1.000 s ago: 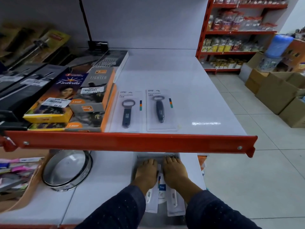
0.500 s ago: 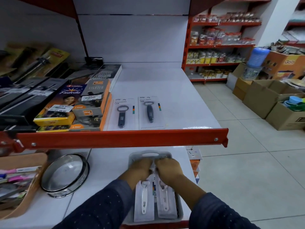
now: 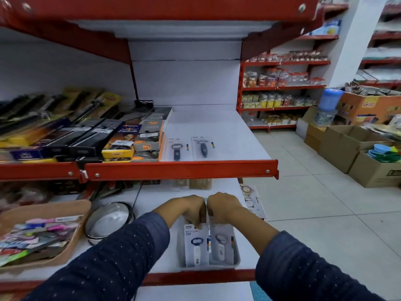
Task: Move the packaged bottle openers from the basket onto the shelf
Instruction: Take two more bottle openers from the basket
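- Left hand (image 3: 188,208): fingers curled downward, tips pinched on the top edge of the left packaged bottle opener (image 3: 196,246), a white-handled opener with a blue head on a white card.
- Right hand (image 3: 223,207): fingers folded down over the top edge of the right packaged bottle opener (image 3: 221,244); the knuckles hide the tips, so whether they actually pinch the card cannot be told.
- Both hands: knuckles up, side by side and almost touching, wrists angled in from dark blue dotted sleeves (image 3: 121,255).
- Grey basket (image 3: 237,257): shallow tray at the front edge of the lower shelf (image 3: 152,203); both cards lie in it side by side, lower ends toward the viewer.
- Round steel sieve (image 3: 108,220): on the lower shelf, left of the left forearm.
- Tan tray (image 3: 71,213) of mixed coloured packets: further left, at the frame edge.
- Carded watch pack (image 3: 249,196): just right of the right hand, by the shelf's end.
- Upper shelf (image 3: 217,127): white surface, red front rail (image 3: 180,169) crossing directly above and behind the hands.
- Two carded bottle openers (image 3: 176,149), dark-handled: lying flat side by side on the upper shelf near the rail, left of its bare area.
- Stacked boxed goods (image 3: 132,140): immediately left of those two cards.
- Cardboard cartons (image 3: 351,144): on the floor, well to the right.
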A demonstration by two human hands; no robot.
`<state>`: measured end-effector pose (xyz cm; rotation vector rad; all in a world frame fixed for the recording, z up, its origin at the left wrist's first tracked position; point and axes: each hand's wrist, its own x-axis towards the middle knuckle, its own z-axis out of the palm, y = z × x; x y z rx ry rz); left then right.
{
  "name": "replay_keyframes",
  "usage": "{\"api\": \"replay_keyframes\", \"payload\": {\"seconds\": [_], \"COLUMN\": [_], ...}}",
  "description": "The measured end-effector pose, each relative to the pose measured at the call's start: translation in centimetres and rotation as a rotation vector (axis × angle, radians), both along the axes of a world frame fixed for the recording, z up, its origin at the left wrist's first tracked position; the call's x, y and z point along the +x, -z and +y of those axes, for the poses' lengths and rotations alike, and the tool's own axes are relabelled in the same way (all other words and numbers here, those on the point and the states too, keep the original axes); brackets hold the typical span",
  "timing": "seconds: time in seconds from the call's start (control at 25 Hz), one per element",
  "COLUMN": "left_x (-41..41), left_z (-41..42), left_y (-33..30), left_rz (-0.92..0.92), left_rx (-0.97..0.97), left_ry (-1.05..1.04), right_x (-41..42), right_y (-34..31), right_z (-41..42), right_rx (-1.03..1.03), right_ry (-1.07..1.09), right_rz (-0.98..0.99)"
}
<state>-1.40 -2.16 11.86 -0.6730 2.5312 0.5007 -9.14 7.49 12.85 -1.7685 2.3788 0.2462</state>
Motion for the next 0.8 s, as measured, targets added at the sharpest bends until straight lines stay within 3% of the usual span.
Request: {"api": "replay_keyframes", "payload": {"seconds": [0.28,0.56,0.8], "left_x": [2.9,3.8,1.5], "left_z": [2.5,2.6,1.0], "left_y": [-7.2,-19.2,-28.0], "left_rz": [0.044,0.122,0.254], "left_rx": [0.124,0.109,0.027], "left_ry": [-0.022,0.033,0.099], "right_x": [-0.1,-1.6,-4.3], "right_y": [-5.4,-16.4,-24.6], "right_z": [4.3,6.4,5.8], "right_rx": [0.021,-0.175,-0.244], "right_ry": [-0.068,-0.010,-0.062], "right_rz": [-0.100,-0.463,-0.463]}}
